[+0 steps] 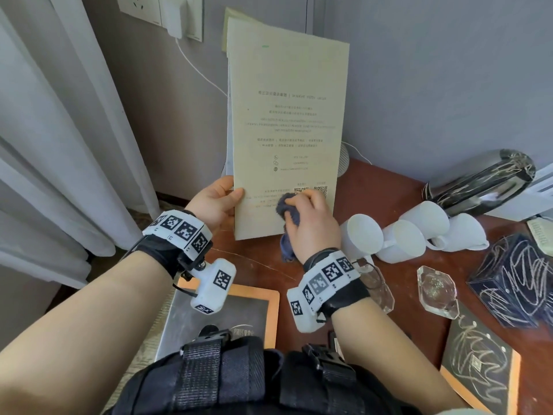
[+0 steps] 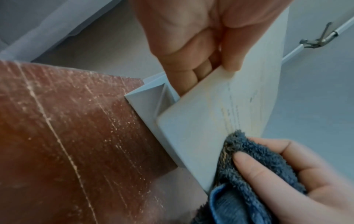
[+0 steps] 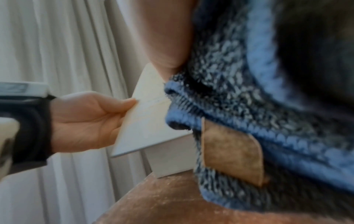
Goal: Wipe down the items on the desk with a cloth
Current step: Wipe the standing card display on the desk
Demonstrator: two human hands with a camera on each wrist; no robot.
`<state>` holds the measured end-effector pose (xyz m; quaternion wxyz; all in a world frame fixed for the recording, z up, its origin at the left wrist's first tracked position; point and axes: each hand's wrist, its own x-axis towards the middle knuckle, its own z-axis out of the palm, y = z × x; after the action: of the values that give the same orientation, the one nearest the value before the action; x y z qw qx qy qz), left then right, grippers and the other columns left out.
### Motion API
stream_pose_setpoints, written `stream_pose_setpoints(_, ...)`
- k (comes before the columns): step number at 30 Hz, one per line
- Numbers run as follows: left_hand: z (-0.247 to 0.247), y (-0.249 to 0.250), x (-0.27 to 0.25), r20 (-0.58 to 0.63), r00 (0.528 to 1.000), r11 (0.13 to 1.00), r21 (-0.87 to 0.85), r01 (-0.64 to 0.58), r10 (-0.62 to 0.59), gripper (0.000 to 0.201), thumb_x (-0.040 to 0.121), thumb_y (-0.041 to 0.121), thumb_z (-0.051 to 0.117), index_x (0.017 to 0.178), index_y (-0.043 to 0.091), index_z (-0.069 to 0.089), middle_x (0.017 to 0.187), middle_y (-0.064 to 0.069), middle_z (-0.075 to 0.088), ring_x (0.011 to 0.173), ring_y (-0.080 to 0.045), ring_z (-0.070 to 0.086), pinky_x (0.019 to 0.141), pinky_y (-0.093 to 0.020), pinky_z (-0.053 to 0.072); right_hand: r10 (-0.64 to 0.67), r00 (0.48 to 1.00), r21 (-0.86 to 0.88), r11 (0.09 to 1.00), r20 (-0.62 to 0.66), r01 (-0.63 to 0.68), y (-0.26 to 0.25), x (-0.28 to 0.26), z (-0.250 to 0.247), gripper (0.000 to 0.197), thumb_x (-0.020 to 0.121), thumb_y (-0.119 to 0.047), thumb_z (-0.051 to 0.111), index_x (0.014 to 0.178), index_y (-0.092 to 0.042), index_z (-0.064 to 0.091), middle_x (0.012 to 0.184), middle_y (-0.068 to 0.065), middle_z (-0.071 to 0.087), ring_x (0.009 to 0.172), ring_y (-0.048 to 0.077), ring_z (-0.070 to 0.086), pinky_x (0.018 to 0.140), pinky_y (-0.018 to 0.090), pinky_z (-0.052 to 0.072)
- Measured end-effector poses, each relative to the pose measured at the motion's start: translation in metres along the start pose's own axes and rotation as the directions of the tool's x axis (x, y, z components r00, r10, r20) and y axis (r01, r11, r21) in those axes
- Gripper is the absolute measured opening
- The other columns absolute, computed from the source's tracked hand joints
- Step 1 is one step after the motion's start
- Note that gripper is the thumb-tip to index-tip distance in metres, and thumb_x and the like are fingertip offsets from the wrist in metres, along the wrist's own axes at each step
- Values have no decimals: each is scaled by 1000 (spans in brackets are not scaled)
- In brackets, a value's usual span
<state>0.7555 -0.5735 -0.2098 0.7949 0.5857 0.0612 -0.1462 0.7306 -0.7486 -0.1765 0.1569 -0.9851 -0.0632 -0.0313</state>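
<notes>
A tall cream printed folder [image 1: 287,121] stands upright above the desk's back left corner. My left hand [image 1: 216,202] pinches its lower left edge, thumb on the front and fingers behind. In the left wrist view the folder [image 2: 220,115] shows a thick lower corner over the desk. My right hand [image 1: 311,223] grips a bunched blue cloth [image 1: 286,208] and presses it against the folder's lower front, near its QR codes. The cloth [image 2: 254,163] lies under my right thumb; in the right wrist view the cloth [image 3: 249,94] fills the frame, a tan tag hanging from it.
On the red-brown desk [image 1: 386,187] lie several white mugs [image 1: 404,238] on their sides, two glass ashtrays [image 1: 437,290], a dark scribble-patterned box [image 1: 514,280], a patterned cylinder [image 1: 484,181] and framed boards [image 1: 239,313]. Curtains [image 1: 59,130] hang left; a white cable [image 1: 197,73] runs from a wall socket.
</notes>
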Motion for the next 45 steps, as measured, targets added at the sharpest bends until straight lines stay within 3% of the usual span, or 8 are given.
stream_pose_setpoints(9,4,5,-1,24,999,999,31,34,-35,19,99,12,37,101,22,53,94,-1,66,78,-15,66,61,-25,58,-236,958,-5,971,161,239,-22,-8,15,21,88,-17,57,108,-11,59,118,6,48,97,26,53,71,36,44)
stream_pose_setpoints(15,5,9,-1,68,997,997,72,41,-46,21,101,17,33,111,25,49,94,4,65,75,-7,68,62,-23,57,4,1000,32,999,28,-5,-2,3,-3,24,90,-21,56,113,-17,57,127,0,43,101,22,54,73,32,45)
stream_pose_setpoints(22,5,5,-4,71,996,991,130,44,-54,24,100,13,33,102,26,53,81,11,71,69,-4,68,64,-24,57,-106,983,76,992,148,96,-20,-9,14,23,91,-25,55,112,-16,56,122,2,43,97,24,55,75,35,46)
stream_pose_setpoints(29,11,6,-2,68,995,996,62,70,-74,25,101,13,33,120,15,47,99,-1,64,84,-15,66,74,-35,56,78,997,35,996,-1,-78,0,2,-5,26,91,-23,54,117,-19,56,129,-1,41,104,21,54,76,32,46)
stream_pose_setpoints(32,13,6,0,79,995,998,-12,64,-62,26,101,12,32,122,14,47,91,-1,68,71,-12,69,65,-31,57,-74,993,-1,997,88,74,-13,-7,1,24,89,-21,55,113,-16,57,126,3,44,101,26,53,76,38,48)
stream_pose_setpoints(36,11,5,0,83,995,996,-65,63,-57,25,100,9,31,108,17,54,83,4,71,69,-10,69,59,-24,56,-384,906,-10,920,178,392,-26,-18,14,14,78,-11,64,92,-8,63,102,12,55,79,35,57,54,41,50)
stream_pose_setpoints(42,9,5,0,90,993,997,24,72,-74,22,100,13,34,111,20,52,87,1,70,70,-10,69,63,-29,58,-50,993,40,998,-108,55,-7,14,-6,20,85,-15,62,105,-12,63,118,8,51,98,30,57,73,33,45)
stream_pose_setpoints(45,12,7,0,87,994,997,-22,69,-67,23,100,13,34,118,16,49,86,-1,68,65,-11,68,55,-27,56,-150,982,6,988,-118,152,-18,9,-4,17,76,-8,68,92,-13,65,104,10,56,83,31,59,62,27,41)
